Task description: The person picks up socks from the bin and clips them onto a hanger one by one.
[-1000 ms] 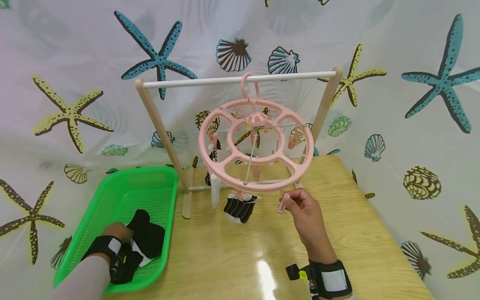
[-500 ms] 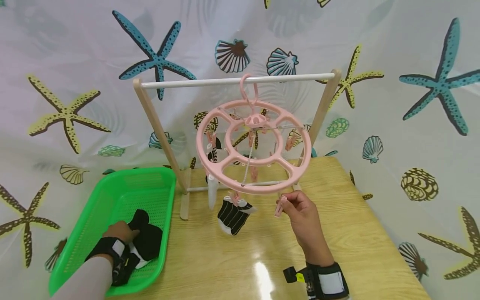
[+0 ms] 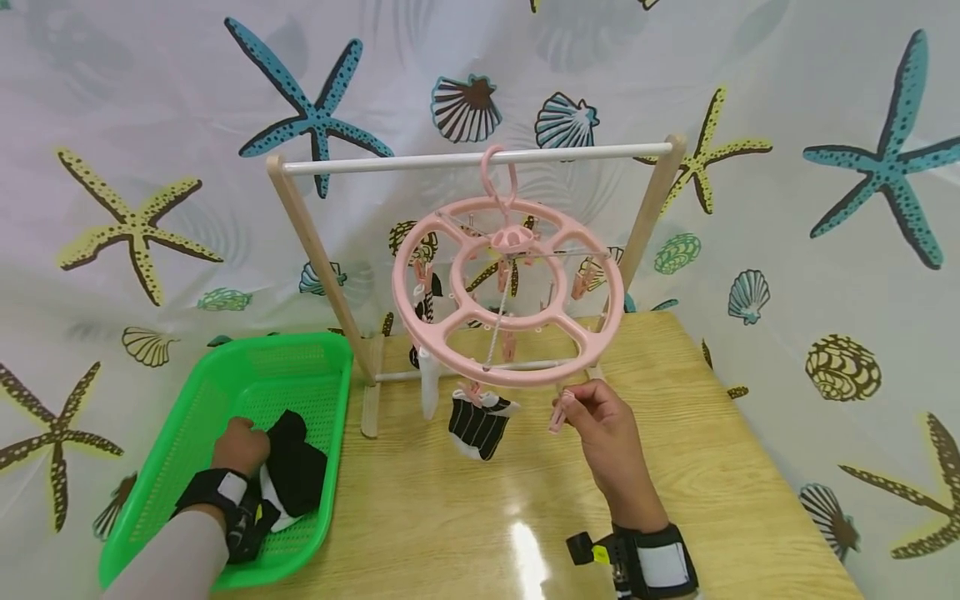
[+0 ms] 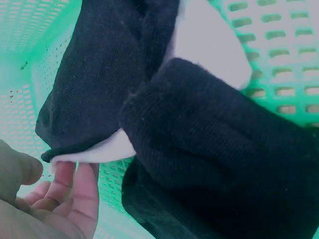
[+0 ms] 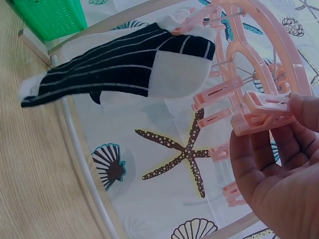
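My left hand point(image 3: 242, 447) is inside the green basket point(image 3: 341, 433), beside black and white socks point(image 3: 296, 475). In the left wrist view its fingertips touch the white edge of a black sock point(image 4: 107, 74), with the thumb apart from the cloth. A second black sock point(image 4: 219, 134) overlaps the first. My right hand point(image 3: 617, 442) pinches a pink clothespin point(image 5: 264, 107) under the front right rim of the round pink hanger point(image 3: 517, 379). A black striped sock point(image 3: 478, 427) hangs from a clip left of that hand.
The hanger hooks onto the white bar point(image 3: 405, 163) of a wooden-legged stand point(image 3: 322, 267). More clothespins dangle from its rings, and a white sock point(image 3: 429, 383) hangs at its left. The wooden table point(image 3: 420, 517) carries the stand and basket. Behind is a starfish-print sheet point(image 3: 750, 192).
My left hand has shifted slightly up and away from the black cloth inside the basket. The striped sock swings a little. My right hand stays on the clothespin.
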`<move>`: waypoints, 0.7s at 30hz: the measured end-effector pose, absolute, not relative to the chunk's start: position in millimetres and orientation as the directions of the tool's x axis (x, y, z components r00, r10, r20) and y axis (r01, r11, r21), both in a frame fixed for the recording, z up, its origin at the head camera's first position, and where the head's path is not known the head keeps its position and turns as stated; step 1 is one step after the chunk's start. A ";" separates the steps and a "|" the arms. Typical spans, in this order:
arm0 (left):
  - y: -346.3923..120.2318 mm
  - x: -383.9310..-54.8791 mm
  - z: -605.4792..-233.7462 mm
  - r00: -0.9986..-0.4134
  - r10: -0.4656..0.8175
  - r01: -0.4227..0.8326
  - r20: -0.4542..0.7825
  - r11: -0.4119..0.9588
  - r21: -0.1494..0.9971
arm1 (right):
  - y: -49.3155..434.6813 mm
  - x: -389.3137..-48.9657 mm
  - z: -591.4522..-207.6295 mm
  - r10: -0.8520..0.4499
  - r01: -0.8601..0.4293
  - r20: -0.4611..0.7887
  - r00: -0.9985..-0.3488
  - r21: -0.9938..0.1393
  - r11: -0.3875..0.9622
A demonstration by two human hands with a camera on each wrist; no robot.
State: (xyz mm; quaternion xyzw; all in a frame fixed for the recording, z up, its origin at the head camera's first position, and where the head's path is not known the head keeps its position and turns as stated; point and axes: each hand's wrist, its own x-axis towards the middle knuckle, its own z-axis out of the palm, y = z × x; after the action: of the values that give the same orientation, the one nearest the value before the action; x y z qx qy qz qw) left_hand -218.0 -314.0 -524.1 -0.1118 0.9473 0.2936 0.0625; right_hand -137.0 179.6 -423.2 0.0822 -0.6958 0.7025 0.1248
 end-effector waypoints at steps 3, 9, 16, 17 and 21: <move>-310.3 -217.8 -521.4 -0.970 -0.171 -0.236 -0.170 0.817 0.527 | 180.5 -137.3 -423.5 0.058 -0.289 0.289 -0.956 -0.957 -0.001; -312.4 -217.7 -532.3 -0.983 -0.140 -0.181 -0.119 0.845 0.503 | 179.8 -137.2 -423.4 0.083 -0.275 0.274 -0.958 -0.961 0.000; -318.2 -217.9 -539.9 -0.985 -0.145 -0.173 -0.095 0.842 0.511 | 179.9 -136.9 -423.1 0.055 -0.289 0.288 -0.956 -0.957 -0.011; -318.7 -217.5 -540.1 -0.987 -0.139 -0.161 -0.082 0.847 0.507 | 179.8 -137.0 -423.0 0.055 -0.289 0.288 -0.956 -0.957 -0.011; -320.3 -214.5 -538.6 -0.992 -0.116 -0.123 -0.044 0.859 0.497 | 179.3 -137.1 -423.1 0.069 -0.278 0.276 -0.959 -0.961 -0.015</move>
State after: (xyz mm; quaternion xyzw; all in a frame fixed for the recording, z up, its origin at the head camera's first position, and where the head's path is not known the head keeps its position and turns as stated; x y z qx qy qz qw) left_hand -214.5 -320.3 -538.6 -0.0619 0.9641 0.2580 0.0064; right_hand -137.1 179.3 -423.1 0.0756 -0.6911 0.7083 0.1222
